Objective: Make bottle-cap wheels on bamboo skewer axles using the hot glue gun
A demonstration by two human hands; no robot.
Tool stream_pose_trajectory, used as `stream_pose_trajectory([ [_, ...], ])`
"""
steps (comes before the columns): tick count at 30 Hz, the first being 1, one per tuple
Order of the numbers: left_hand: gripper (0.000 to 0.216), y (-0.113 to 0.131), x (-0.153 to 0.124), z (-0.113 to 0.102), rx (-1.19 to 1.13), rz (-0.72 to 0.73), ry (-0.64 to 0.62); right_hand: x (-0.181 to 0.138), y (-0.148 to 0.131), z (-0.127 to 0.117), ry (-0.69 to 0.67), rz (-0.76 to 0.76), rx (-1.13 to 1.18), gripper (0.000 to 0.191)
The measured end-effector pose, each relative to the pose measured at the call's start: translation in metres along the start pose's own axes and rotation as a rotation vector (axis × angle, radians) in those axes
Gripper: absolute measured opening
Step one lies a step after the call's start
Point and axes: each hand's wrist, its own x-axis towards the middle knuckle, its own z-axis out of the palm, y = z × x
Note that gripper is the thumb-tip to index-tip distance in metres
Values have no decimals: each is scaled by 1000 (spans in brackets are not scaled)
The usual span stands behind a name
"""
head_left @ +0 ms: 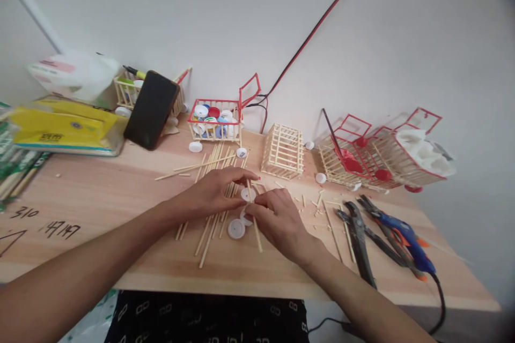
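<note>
Over the middle of the table, my left hand (219,190) curls its thumb and index finger round the edge of a white bottle cap (248,193). Close against it, my right hand (279,220) pinches a thin wooden stick (257,236) that crosses the cap. Fingers partly hide where stick and cap meet. Another white cap (236,229) lies flat just below, and a further one is half covered by my right thumb. Under and beside my left hand, several loose sticks (207,241) are spread on the wood.
Behind stand a stick cart full of caps (215,120), a bare stick basket (282,150) and more carts (350,163). Cutters (358,241) and a blue glue gun (406,236) lie right. A phone (152,110) and yellow packet (64,126) sit left.
</note>
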Motion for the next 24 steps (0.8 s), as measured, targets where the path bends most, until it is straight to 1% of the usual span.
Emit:
stream_pose_trajectory([
  [2, 52, 2, 0, 0, -20, -7, 2, 3, 6, -8, 111, -7, 48, 14],
  [3, 55, 4, 0, 0, -20, -18, 4, 5, 9, -14, 137, 22, 83, 16],
  [4, 58, 5, 0, 0, -12, -31, 5, 7, 12, -21, 191, 68, 138, 18],
  [6, 62, 8, 0, -1, 13, -54, 15, 13, 17, -33, 322, 191, 234, 20],
  [7, 62, 9, 0, -1, 26, -62, 22, 15, 19, -38, 340, 293, 281, 23],
  [9, 60, 9, 0, -1, 43, -73, 23, 20, 21, -42, 407, 420, 348, 27],
  [11, 57, 9, 1, -1, 62, -72, 16, 23, 20, -40, 416, 470, 356, 28],
  [15, 52, 8, 1, 0, 98, -44, 9, 24, 17, -26, 304, 444, 340, 25],
  [17, 50, 8, 1, 1, 109, -46, 8, 23, 17, -20, 272, 430, 335, 23],
  [24, 51, 10, 1, 2, 120, -29, -8, 23, 20, -14, 248, 393, 302, 20],
])
